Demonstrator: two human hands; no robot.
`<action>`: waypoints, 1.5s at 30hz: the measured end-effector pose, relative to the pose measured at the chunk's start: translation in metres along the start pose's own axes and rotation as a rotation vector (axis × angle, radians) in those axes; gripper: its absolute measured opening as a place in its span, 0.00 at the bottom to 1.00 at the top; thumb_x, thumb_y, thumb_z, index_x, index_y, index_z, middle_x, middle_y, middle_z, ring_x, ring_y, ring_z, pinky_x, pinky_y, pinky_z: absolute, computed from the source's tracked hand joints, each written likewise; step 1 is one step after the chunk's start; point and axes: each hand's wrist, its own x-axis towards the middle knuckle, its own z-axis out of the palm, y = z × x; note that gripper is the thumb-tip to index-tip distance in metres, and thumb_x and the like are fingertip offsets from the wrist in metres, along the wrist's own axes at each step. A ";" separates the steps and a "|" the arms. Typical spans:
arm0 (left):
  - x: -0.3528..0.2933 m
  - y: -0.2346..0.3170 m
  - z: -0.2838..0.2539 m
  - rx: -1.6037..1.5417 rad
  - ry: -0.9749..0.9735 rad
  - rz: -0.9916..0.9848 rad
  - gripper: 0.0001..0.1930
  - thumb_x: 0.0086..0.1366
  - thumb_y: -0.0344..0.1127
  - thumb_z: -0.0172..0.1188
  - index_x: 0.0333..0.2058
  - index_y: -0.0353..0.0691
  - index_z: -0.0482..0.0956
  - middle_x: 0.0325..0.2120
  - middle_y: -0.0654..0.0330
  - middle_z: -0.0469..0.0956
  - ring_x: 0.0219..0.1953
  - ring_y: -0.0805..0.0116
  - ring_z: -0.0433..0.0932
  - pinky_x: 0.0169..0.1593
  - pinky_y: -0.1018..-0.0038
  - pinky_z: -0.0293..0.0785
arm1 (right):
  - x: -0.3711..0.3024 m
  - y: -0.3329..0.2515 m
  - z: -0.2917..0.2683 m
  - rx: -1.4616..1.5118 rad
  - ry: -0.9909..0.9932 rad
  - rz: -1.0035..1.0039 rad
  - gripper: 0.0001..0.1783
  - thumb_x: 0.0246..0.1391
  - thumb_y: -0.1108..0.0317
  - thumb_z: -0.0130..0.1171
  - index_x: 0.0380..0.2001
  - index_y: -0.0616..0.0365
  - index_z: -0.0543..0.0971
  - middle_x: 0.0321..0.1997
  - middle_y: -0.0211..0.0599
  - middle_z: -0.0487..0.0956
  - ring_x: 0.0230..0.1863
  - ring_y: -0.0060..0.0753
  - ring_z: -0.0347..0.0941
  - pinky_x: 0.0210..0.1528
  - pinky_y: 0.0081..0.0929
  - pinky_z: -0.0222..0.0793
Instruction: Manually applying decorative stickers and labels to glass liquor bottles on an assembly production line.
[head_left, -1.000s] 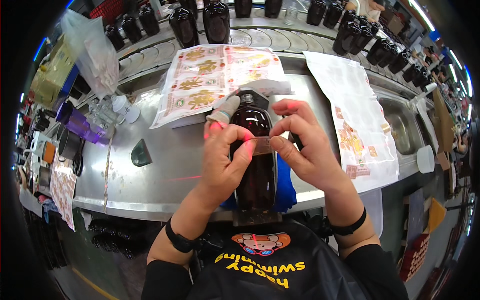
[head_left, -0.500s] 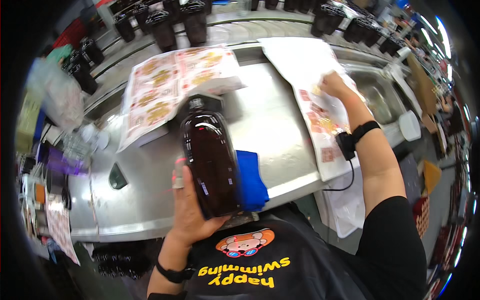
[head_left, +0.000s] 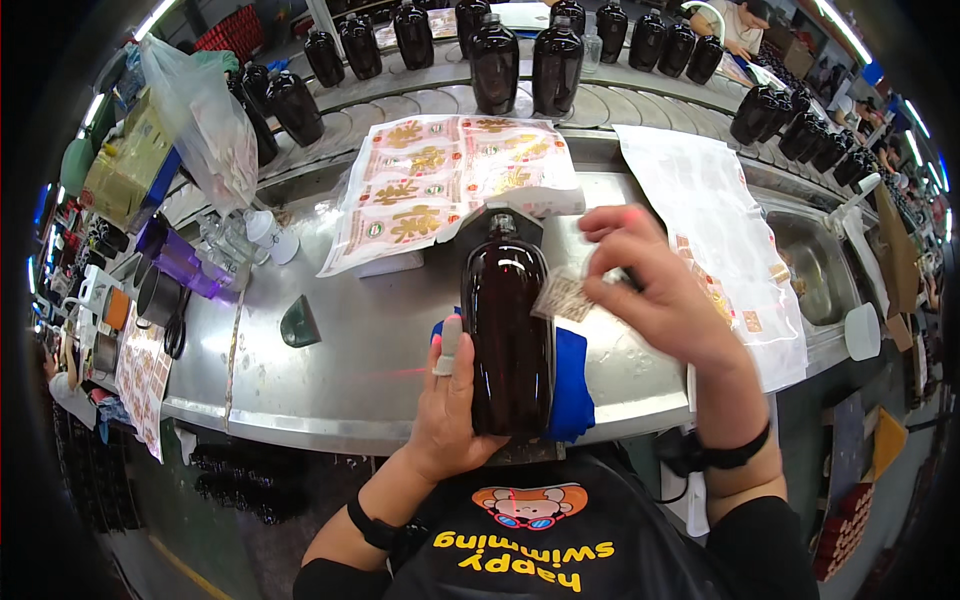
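A dark brown glass bottle (head_left: pixel 508 340) lies tilted in front of me, its neck resting at a dark angular rest (head_left: pixel 470 232). My left hand (head_left: pixel 440 425) grips its lower left side, thumb and fingers along the glass; one finger wears a pale finger cover (head_left: pixel 448 345). Between thumb and fingertips of my right hand (head_left: pixel 655 285) is a small printed sticker (head_left: pixel 563 298), close to the bottle's right side; I cannot tell whether it touches the glass. A blue cloth (head_left: pixel 572 385) shows beneath the bottle.
A sheet of gold-and-red stickers (head_left: pixel 405 180) lies behind the bottle. Right of it is a mostly bare backing sheet (head_left: pixel 690 190), beside a sink (head_left: pixel 815 270). Several dark bottles (head_left: pixel 495 65) stand on the conveyor (head_left: pixel 420 115). A dark green piece (head_left: pixel 298 322) lies on the steel table (head_left: pixel 350 370).
My right hand has come left from the backing sheet to the bottle, now with a sticker in its fingers. My left hand still holds the bottle. The whole view has shifted.
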 end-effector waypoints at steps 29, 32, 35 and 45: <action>0.077 -0.016 0.004 -0.949 0.173 -0.523 0.38 0.70 0.39 0.58 0.68 0.23 0.48 0.63 0.45 0.62 0.62 0.63 0.65 0.66 0.69 0.61 | 0.005 0.029 0.073 0.202 0.224 0.138 0.15 0.59 0.60 0.65 0.33 0.59 0.72 0.56 0.46 0.69 0.57 0.40 0.67 0.61 0.33 0.61; 0.076 -0.015 0.003 -0.838 0.168 -0.474 0.40 0.69 0.40 0.59 0.68 0.23 0.47 0.63 0.45 0.61 0.64 0.63 0.64 0.66 0.69 0.61 | 0.005 0.030 0.075 0.173 0.229 0.082 0.17 0.57 0.59 0.67 0.32 0.58 0.71 0.56 0.47 0.69 0.58 0.41 0.66 0.62 0.33 0.60; 0.076 -0.014 0.003 -0.930 0.185 -0.486 0.41 0.69 0.41 0.59 0.69 0.23 0.46 0.63 0.45 0.61 0.64 0.62 0.63 0.67 0.69 0.60 | 0.006 0.031 0.076 0.195 0.229 0.115 0.17 0.56 0.59 0.68 0.32 0.58 0.71 0.56 0.47 0.69 0.58 0.40 0.66 0.62 0.33 0.59; 0.074 -0.018 0.005 -0.923 0.170 -0.473 0.43 0.69 0.43 0.59 0.69 0.23 0.45 0.64 0.44 0.60 0.66 0.61 0.61 0.68 0.67 0.57 | 0.002 0.035 0.076 0.247 0.218 0.151 0.17 0.57 0.58 0.67 0.33 0.57 0.71 0.57 0.46 0.68 0.59 0.39 0.65 0.64 0.34 0.58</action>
